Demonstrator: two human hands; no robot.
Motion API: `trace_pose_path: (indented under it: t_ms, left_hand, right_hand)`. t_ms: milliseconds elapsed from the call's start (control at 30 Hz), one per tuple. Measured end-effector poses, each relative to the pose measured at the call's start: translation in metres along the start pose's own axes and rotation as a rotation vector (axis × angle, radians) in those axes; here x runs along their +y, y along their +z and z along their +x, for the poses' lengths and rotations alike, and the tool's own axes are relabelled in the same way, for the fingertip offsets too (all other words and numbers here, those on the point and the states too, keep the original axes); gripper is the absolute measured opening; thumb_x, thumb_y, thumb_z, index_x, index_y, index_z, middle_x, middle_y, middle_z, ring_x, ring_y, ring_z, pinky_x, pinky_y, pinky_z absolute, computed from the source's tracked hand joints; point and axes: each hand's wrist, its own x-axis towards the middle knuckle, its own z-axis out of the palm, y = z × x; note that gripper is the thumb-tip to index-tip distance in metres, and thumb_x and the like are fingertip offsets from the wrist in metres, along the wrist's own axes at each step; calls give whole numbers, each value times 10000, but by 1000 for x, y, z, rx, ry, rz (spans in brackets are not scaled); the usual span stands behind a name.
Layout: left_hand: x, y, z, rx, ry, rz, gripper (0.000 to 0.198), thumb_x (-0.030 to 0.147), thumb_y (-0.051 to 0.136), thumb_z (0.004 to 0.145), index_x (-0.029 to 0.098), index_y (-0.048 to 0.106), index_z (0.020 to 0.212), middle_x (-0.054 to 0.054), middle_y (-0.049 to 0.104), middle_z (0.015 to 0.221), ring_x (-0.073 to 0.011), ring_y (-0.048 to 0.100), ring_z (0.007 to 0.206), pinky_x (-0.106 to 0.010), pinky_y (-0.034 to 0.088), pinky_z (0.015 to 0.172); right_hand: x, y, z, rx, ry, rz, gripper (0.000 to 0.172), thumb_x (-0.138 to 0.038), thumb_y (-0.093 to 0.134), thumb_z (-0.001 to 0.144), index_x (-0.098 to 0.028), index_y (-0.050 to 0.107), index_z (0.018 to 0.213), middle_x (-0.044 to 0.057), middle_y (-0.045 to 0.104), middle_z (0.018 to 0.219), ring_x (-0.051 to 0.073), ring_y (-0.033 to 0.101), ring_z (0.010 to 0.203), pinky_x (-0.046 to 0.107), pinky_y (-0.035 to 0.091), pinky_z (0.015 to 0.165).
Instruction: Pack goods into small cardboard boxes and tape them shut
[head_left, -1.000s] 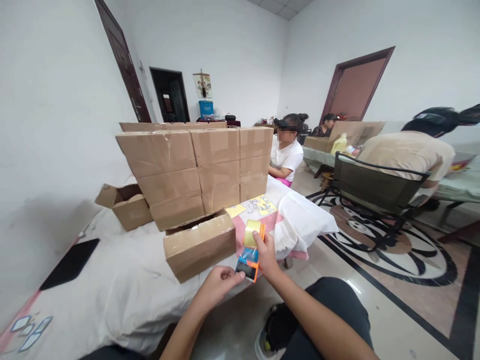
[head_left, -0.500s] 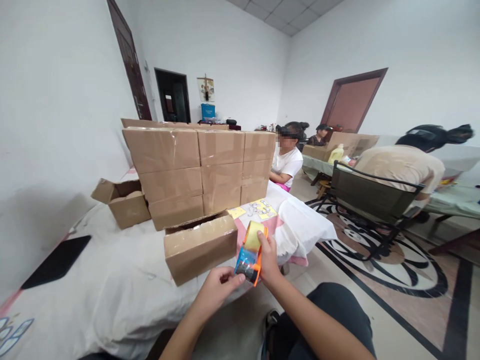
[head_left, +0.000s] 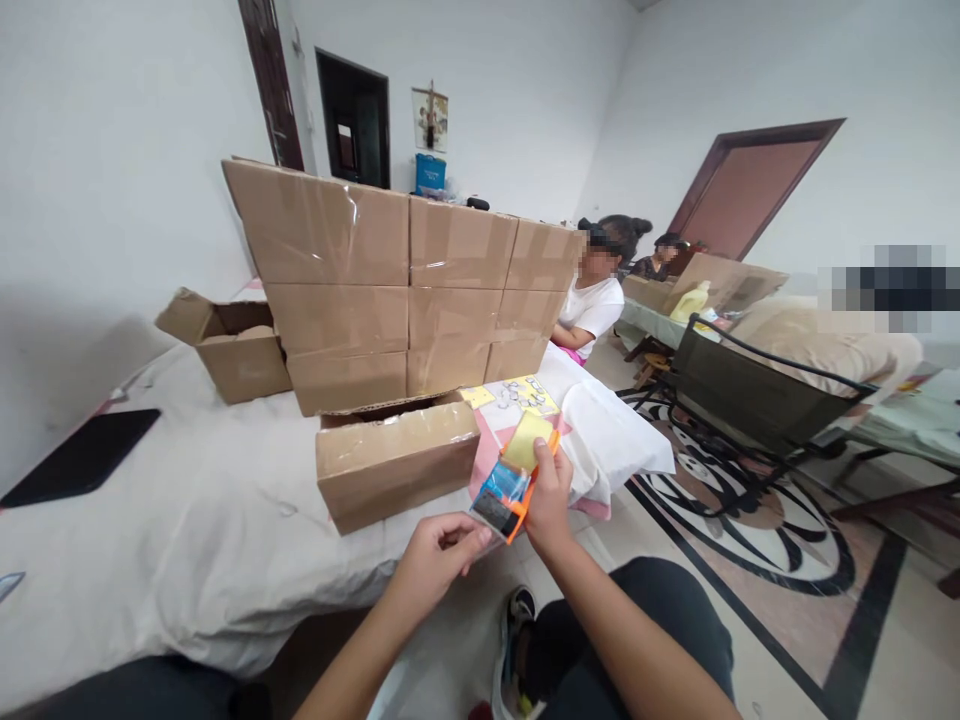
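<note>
My right hand (head_left: pixel 551 490) is closed around a tape dispenser (head_left: pixel 510 485) with orange and blue parts and a yellowish roll of tape at its far end. At the dispenser's near end, my left hand (head_left: pixel 446 548) pinches what looks like the clear loose end of the tape (head_left: pixel 489 537). Just beyond my hands an oblong cardboard box (head_left: pixel 401 460) lies on the cloth-covered table, with a dark gap along its top edge. The fingers of my right hand are partly hidden behind the dispenser.
Behind the box stands a stacked wall of taped cartons (head_left: pixel 405 290). An open carton (head_left: pixel 232 355) sits to its left, near a flat black object (head_left: pixel 82 455) on the tablecloth (head_left: pixel 225 540). A person in white (head_left: pixel 596 305) sits beyond the stack; a dark chair (head_left: pixel 765 390) is at right.
My left hand has drawn slightly away from the dispenser, and a strip of clear tape shows between them. The camera view has tilted downward.
</note>
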Motion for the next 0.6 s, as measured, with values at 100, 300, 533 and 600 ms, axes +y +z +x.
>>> trace_pose_path:
  t_ms: [100, 300, 533, 600]
  left_hand:
    - [6, -1, -5, 67, 0, -75, 440, 573, 711, 717, 170, 583, 598, 44, 394, 522, -99, 323, 532, -260, 231, 535]
    - [18, 0, -13, 52, 12, -183, 388, 487, 765, 710, 166, 590, 581, 47, 457, 543, -95, 387, 560, -244, 294, 565]
    - [2, -2, -3, -25, 49, -202, 309, 441, 750, 792, 136, 724, 746, -43, 707, 773, -157, 624, 764, -278, 462, 736]
    - [-1, -3, -2, -43, 49, -187, 324, 456, 755, 792, 134, 732, 769, -48, 717, 787, -161, 633, 771, -281, 473, 732]
  right_hand:
    - [2, -2, 5, -42, -89, -74, 339, -529, 592, 862, -191, 604, 851, 3, 603, 719, 153, 547, 629, 278, 465, 596]
    - [1, -6, 7, 12, -332, -175, 334, -493, 521, 907, -174, 614, 870, 10, 590, 739, 162, 586, 688, 294, 500, 669]
    - [1, 6, 4, 43, -176, -84, 250, -417, 508, 911, -180, 559, 849, 2, 558, 759, 157, 629, 733, 301, 547, 681]
    - [-1, 6, 2, -7, -104, -73, 259, -421, 479, 922, -181, 560, 866, 10, 566, 786, 161, 641, 768, 303, 550, 700]
